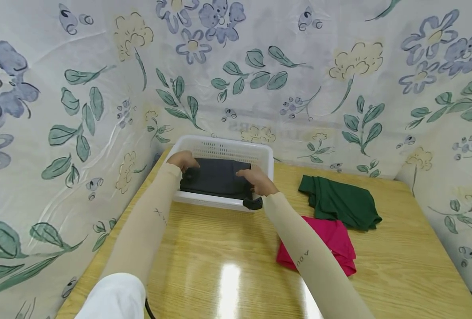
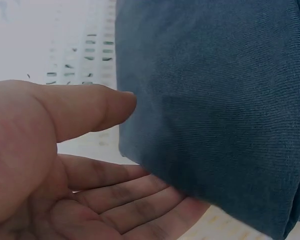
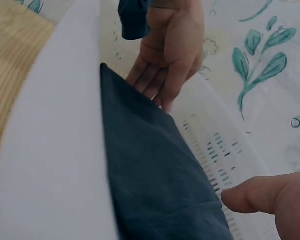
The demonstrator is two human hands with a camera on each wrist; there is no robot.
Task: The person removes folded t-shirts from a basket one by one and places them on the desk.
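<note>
A folded dark cloth point(image 1: 216, 177), bluish in the wrist views, lies in a white plastic basket point(image 1: 212, 199). At the cloth's left end is my left hand point(image 1: 184, 160). In the left wrist view its straight fingers point(image 2: 135, 200) reach under the cloth's lower edge, while the thumb stands apart above them. My right hand point(image 1: 259, 180) is over the basket's right side, at the cloth's other end. Its thumb point(image 3: 265, 197) points out straight beside the cloth in the right wrist view; the other fingers are mostly hidden there.
Right of the basket, a dark green cloth point(image 1: 339, 201) lies on the wooden table point(image 1: 204, 248). A crimson cloth point(image 1: 331, 239) is nearer, partly behind the right forearm. Flower-patterned sheeting point(image 1: 259, 102) rises behind the table and at both sides.
</note>
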